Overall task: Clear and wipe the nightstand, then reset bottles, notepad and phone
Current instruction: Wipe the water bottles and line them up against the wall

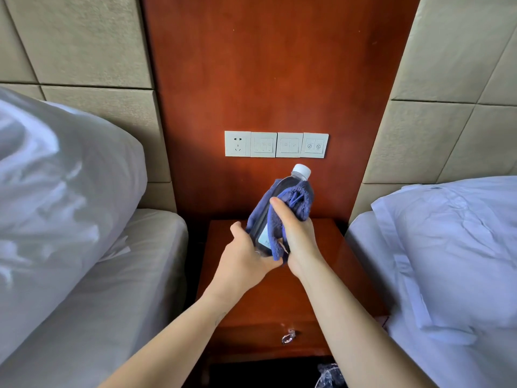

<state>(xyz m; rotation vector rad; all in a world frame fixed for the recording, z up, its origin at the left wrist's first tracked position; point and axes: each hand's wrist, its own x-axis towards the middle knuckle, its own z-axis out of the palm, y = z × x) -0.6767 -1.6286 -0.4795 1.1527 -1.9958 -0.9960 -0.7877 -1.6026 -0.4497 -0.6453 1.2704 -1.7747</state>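
Note:
A clear water bottle (296,175) with a white cap is held tilted in the air above the reddish wooden nightstand (330,264). My left hand (246,253) grips its lower end from the left. My right hand (296,236) grips a blue cloth (300,197) that is wrapped around the bottle's body. The cloth hides most of the bottle; a pale label shows between my hands. No notepad or phone is in view.
A bed with a white pillow (56,191) lies on the left, another bed (447,261) on the right. A row of wall switches and a socket (277,144) sits on the wood panel. The nightstand drawer has a metal ring pull (288,337).

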